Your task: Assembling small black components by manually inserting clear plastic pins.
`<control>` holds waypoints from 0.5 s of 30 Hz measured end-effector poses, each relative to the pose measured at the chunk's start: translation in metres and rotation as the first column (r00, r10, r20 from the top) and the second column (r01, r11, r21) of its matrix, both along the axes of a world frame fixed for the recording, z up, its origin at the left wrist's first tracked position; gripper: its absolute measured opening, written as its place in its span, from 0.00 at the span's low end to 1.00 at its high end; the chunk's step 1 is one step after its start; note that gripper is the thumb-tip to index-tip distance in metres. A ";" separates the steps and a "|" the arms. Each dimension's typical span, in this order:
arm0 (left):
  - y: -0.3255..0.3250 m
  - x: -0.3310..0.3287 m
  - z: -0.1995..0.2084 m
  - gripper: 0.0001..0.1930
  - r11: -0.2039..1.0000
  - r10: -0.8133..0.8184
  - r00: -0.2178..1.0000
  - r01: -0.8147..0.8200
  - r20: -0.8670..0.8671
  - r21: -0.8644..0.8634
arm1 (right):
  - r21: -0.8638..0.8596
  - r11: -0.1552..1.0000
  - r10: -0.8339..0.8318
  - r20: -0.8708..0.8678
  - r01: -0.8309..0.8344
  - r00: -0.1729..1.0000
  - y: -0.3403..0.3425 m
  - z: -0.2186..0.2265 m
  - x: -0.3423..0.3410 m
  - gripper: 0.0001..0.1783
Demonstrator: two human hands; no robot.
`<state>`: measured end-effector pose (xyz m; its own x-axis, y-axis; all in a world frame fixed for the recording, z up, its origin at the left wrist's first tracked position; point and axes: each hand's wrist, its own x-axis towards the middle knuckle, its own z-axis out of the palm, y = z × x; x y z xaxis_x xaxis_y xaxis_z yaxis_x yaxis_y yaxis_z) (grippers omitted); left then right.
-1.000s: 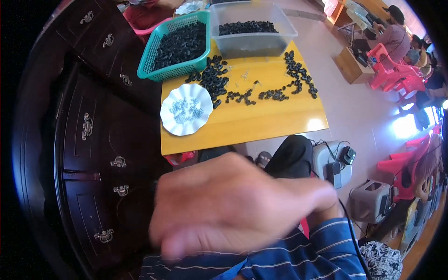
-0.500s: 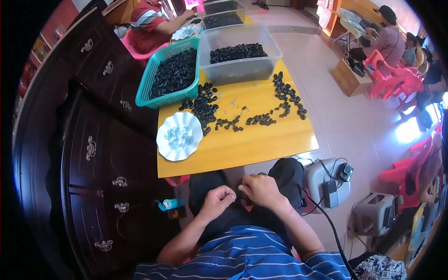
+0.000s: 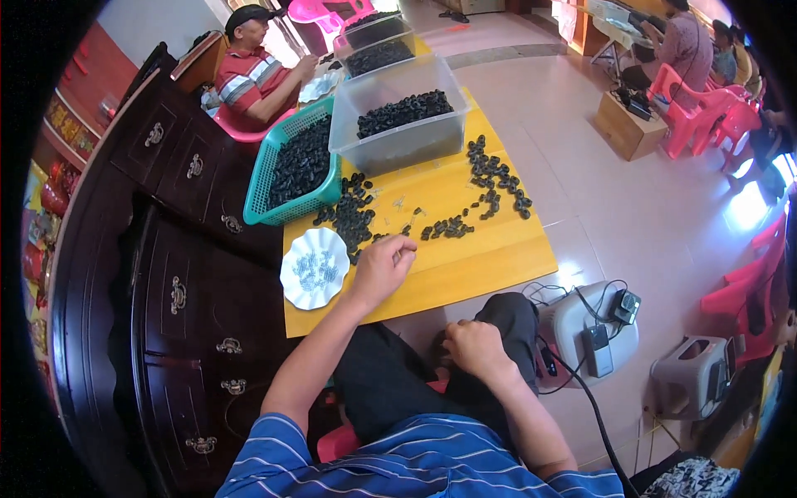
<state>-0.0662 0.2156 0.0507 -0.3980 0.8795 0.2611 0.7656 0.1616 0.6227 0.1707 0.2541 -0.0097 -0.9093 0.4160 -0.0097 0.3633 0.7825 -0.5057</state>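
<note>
Over the near part of the yellow table (image 3: 473, 270), the left hand (image 3: 384, 267) hangs with its back up. Its fingers are curled and its thumb is close to them, so it is nearly closed. I can't tell if something tiny is pinched there.

Small black pieces (image 3: 350, 217) lie on the table in a heap at eleven o'clock from this hand, just beside it. More sit in a short row (image 3: 448, 227) at two o'clock, and a loose bunch (image 3: 496, 178) lies farther out that same way. At nine o'clock is a white plate (image 3: 291, 287) with a wavy edge, with little clear bits (image 3: 316, 270) on it.

A green basket (image 3: 256, 187) full of black pieces stands at eleven o'clock, past the heap. At twelve o'clock is a see-through box (image 3: 407, 153) with more of them inside.

At four o'clock from the left hand, the right hand (image 3: 477, 347) is over the lap, bent into a loose fist. I can't see if it holds anything. A gray stool (image 3: 569, 344) is at its three o'clock.
</note>
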 end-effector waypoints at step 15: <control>0.089 -0.064 -0.033 0.06 0.985 -0.161 0.896 0.123 -0.414 -0.118 | -0.071 0.993 -0.100 -0.119 0.092 0.988 0.014 0.003 0.003 0.09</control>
